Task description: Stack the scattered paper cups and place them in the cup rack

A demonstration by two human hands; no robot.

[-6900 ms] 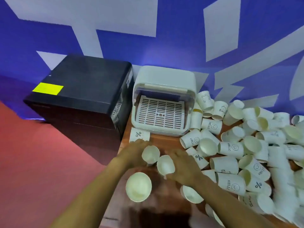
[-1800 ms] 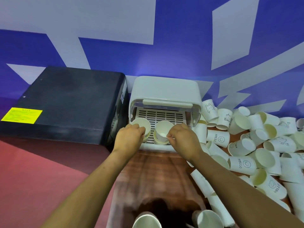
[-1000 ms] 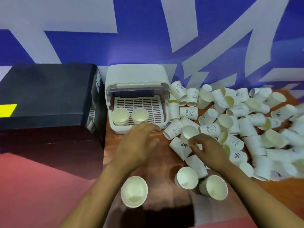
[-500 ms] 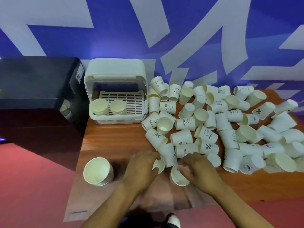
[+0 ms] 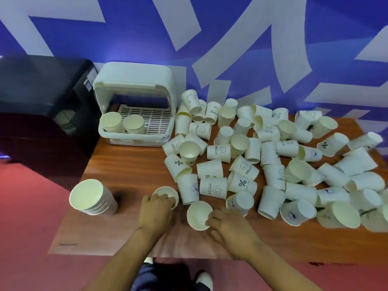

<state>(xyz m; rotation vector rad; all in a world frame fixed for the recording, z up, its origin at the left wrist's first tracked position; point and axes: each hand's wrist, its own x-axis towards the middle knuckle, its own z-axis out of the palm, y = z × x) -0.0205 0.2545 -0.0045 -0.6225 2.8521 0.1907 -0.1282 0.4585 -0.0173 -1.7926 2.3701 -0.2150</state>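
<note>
Between both hands, white cups [image 5: 198,215] (mouths up)

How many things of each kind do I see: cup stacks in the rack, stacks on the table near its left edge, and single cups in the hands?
Cup stacks in the cup rack: 2
Tall stack on the table: 1
Held cups: 2, left hand cup, right hand cup
Total: 5
</note>
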